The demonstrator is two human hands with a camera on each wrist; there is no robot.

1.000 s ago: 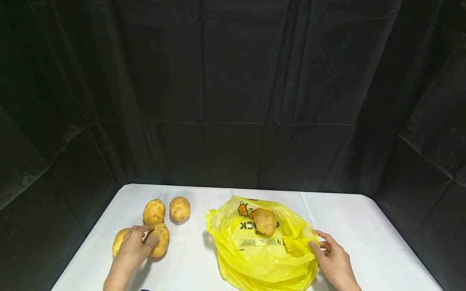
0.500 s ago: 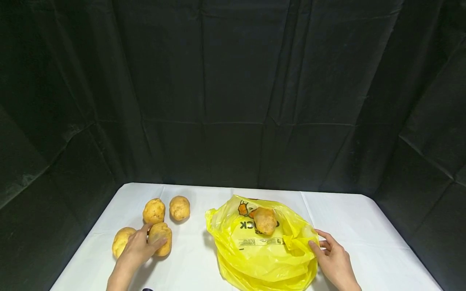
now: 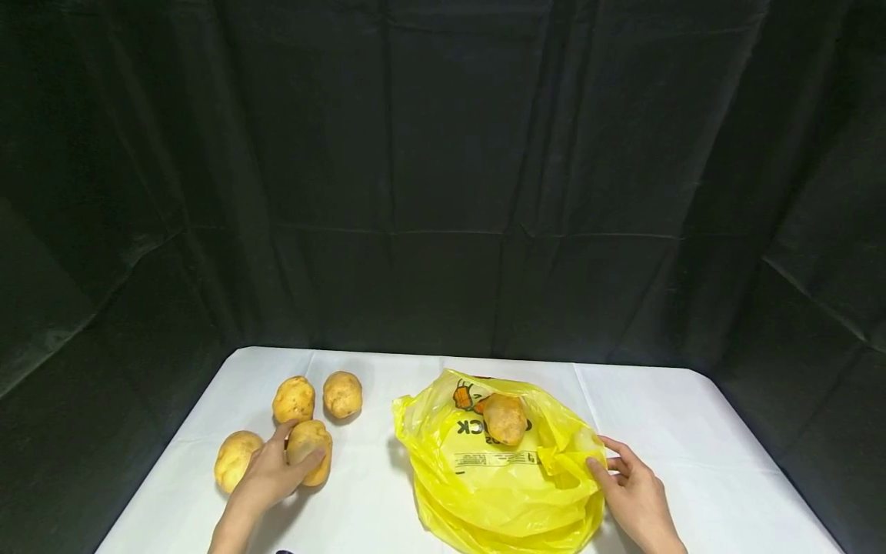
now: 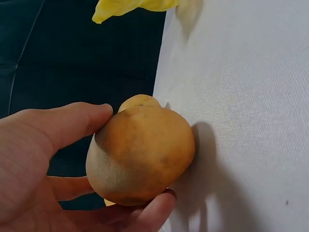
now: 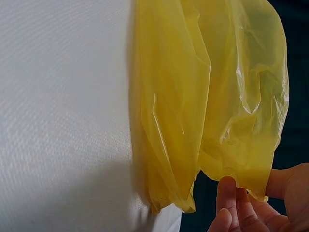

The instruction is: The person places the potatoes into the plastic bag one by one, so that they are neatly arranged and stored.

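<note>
The left hand (image 3: 270, 472) has its fingers round a potato (image 4: 145, 154) toward the left edge of the surface (image 3: 692, 446). The right hand (image 3: 638, 502) pinches a yellow bag (image 3: 494, 496). Another potato (image 3: 505, 420) is inside; three more potatoes (image 3: 236, 460) sit near the left hand.

On the white cloth-covered worktop (image 3: 370, 492), the left hand (image 3: 266, 473) has an oval tan potato (image 3: 308, 436) between its thumb and fingers. A round tan potato (image 3: 235, 460) lies just left of that hand, a bumpy tan potato (image 3: 294, 398) just beyond its fingertips, and a smooth tan potato (image 3: 343, 395) beyond and to the right of it. The crinkled yellow plastic bag (image 3: 505, 500) sits between both hands, the right hand (image 3: 640, 496) pinching its right edge. Inside the bag, beyond the right hand and to its left, lies an oblong brownish potato (image 3: 504, 420). Black cloth drapes (image 3: 443, 192) stand beyond both hands, behind the worktop and along either side.
</note>
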